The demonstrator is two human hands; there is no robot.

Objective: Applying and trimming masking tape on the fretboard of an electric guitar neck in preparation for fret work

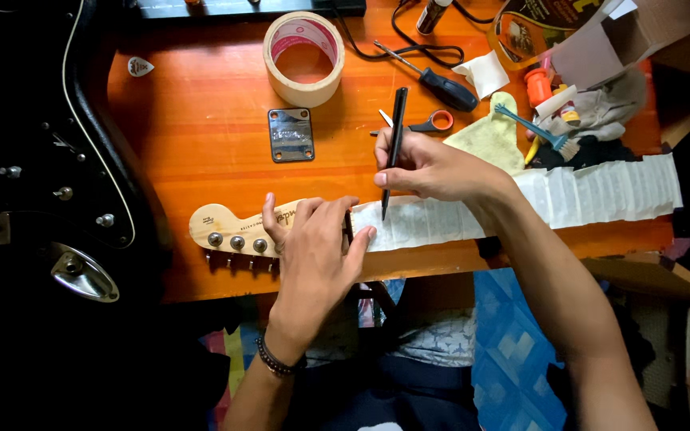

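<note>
left hand [313,247] flat, right hand [433,169] fingers pinched.

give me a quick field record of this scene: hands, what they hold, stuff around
left hand: pressing down on guitar neck near the headstock
right hand: holding thin black tool, tip on the taped neck
neck covering: white masking tape strips along the fretboard
surface: orange wooden table
nearby: tape roll, metal neck plate, screwdriver, yellow cloth, black guitar body

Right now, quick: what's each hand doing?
Left hand: open, pressed flat on the guitar neck near the headstock, gripping nothing.
Right hand: closed on a slim black tool, tip down on the taped fretboard.
</note>
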